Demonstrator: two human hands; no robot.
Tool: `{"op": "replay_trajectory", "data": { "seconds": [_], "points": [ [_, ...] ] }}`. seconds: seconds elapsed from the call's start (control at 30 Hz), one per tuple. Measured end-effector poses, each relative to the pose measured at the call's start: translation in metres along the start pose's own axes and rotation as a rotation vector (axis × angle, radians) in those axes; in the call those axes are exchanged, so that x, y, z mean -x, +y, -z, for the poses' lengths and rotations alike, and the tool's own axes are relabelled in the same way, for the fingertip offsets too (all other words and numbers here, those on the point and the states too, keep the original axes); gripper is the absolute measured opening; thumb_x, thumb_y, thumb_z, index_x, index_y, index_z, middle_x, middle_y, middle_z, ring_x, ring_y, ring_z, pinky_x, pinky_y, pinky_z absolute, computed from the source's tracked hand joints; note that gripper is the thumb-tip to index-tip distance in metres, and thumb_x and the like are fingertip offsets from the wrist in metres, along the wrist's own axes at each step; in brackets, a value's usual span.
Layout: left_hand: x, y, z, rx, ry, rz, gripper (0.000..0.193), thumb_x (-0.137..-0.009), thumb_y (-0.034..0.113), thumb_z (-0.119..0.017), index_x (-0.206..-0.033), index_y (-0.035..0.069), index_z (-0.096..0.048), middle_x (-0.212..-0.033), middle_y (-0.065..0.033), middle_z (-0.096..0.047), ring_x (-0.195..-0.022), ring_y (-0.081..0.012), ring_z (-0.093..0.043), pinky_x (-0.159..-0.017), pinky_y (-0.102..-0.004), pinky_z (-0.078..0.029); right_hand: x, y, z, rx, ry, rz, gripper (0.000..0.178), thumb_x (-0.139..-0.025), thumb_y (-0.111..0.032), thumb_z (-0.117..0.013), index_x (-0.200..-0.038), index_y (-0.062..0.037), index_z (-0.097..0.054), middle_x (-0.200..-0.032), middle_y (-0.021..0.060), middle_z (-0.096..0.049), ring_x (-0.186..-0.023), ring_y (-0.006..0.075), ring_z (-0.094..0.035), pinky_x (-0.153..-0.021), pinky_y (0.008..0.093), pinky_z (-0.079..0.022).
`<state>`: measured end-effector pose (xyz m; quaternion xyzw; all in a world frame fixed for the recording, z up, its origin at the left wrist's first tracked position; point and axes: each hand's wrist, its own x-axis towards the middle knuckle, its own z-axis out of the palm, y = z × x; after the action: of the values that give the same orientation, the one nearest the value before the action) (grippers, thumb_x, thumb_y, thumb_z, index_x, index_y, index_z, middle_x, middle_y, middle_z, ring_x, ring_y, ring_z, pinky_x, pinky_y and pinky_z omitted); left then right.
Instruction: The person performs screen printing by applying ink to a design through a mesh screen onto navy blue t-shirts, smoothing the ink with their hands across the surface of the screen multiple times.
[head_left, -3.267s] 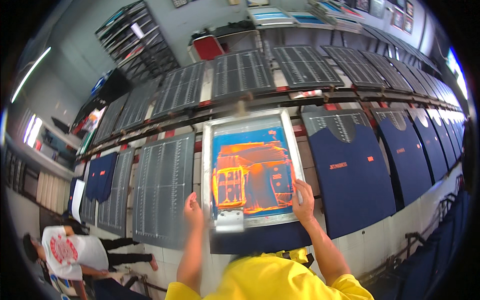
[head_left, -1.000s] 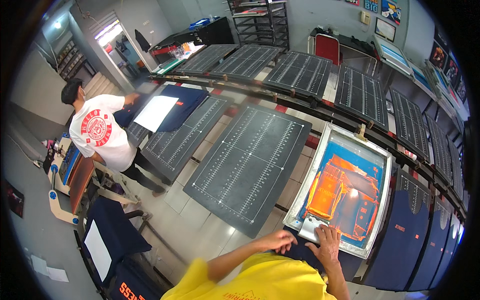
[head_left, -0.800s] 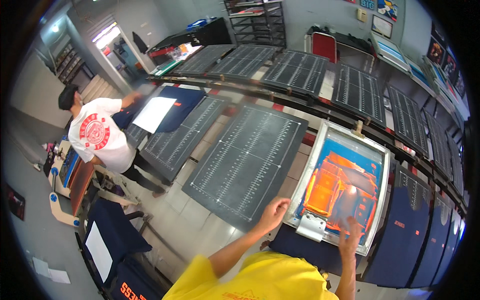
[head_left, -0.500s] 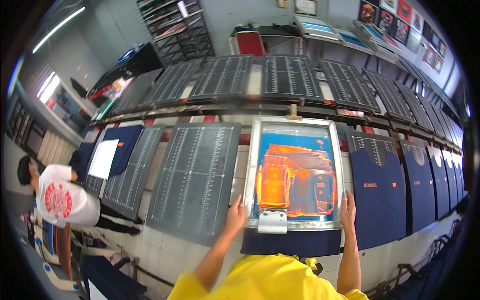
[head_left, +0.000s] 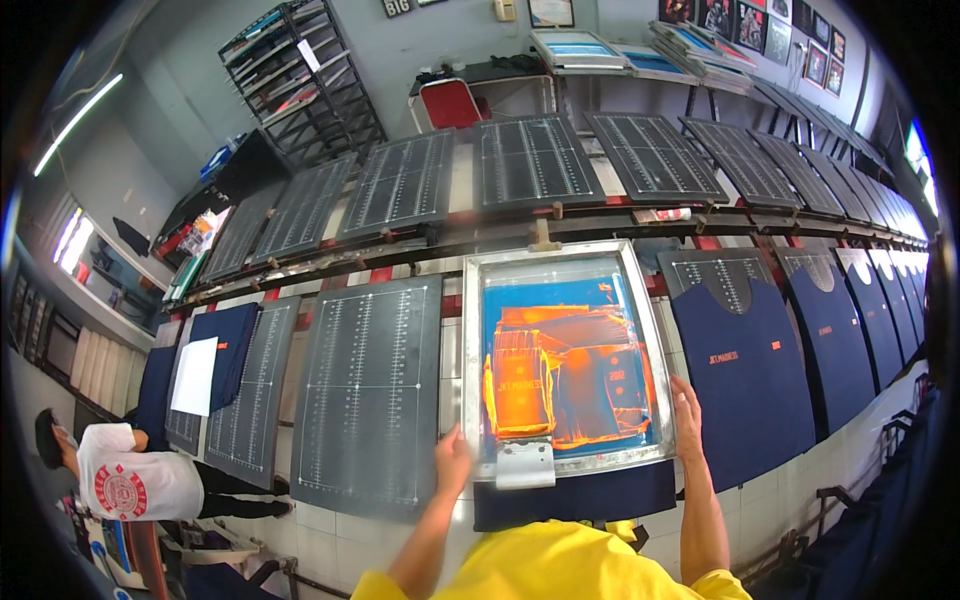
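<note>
In front of me lies a metal-edged screen printing frame point(head_left: 655, 345) with blue mesh smeared with bright orange ink. A squeegee point(head_left: 525, 466) rests at its near edge, left of the middle. My left hand point(head_left: 453, 462) is curled at the frame's lower left side, slightly blurred. On the opposite side, my right hand point(head_left: 688, 420) presses along the outer edge, fingers pointing away from me. The two hands hold the frame between them. Navy fabric point(head_left: 575, 503) shows below its near edge; the rest of that cloth is hidden under the screen.
Dark marked printing boards point(head_left: 366, 390) line both sides of a long rail point(head_left: 400, 250). To the right, navy shirts point(head_left: 735, 390) with small orange prints lie over boards. A white sheet point(head_left: 195, 377) sits on folded navy cloth at left. Another person point(head_left: 130, 470) stands at far left.
The whole view has shifted, so the frame appears slightly further left and lower. My left hand has curled more and sits lower along the frame's side. My right hand stays at the right edge.
</note>
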<state>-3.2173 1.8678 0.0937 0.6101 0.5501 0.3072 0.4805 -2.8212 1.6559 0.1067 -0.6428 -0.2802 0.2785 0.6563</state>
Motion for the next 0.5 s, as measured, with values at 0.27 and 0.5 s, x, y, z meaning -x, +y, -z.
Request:
{"op": "replay_trajectory", "data": {
  "seconds": [0.27, 0.5],
  "points": [
    [-0.003, -0.015, -0.001, -0.062, 0.012, -0.077, 0.037, -0.101, 0.012, -0.05, -0.129, -0.01, -0.059, -0.122, -0.0218, -0.067, -0.113, -0.025, -0.064, -0.1, -0.0334, -0.046, 0.003, 0.0, -0.013, 0.13, 0.012, 0.052, 0.048, -0.101, -0.017, -0.051, -0.143, 0.0055, -0.043, -0.147, 0.0182, -0.047, -0.14, 0.0267, -0.04, -0.117, 0.0379, -0.027],
    [0.004, 0.006, 0.007, -0.062, 0.043, -0.225, 0.036, -0.099, 0.01, -0.051, -0.13, -0.006, -0.059, -0.13, -0.0214, -0.063, -0.124, -0.0314, -0.06, -0.105, -0.0352, -0.044, 0.032, -0.031, -0.075, 0.842, -0.21, 0.422, 0.057, -0.082, -0.016, -0.077, -0.131, 0.0015, -0.053, -0.14, 0.0258, -0.05, -0.135, 0.0417, -0.045, -0.11, 0.0467, -0.04]
  ]
}}
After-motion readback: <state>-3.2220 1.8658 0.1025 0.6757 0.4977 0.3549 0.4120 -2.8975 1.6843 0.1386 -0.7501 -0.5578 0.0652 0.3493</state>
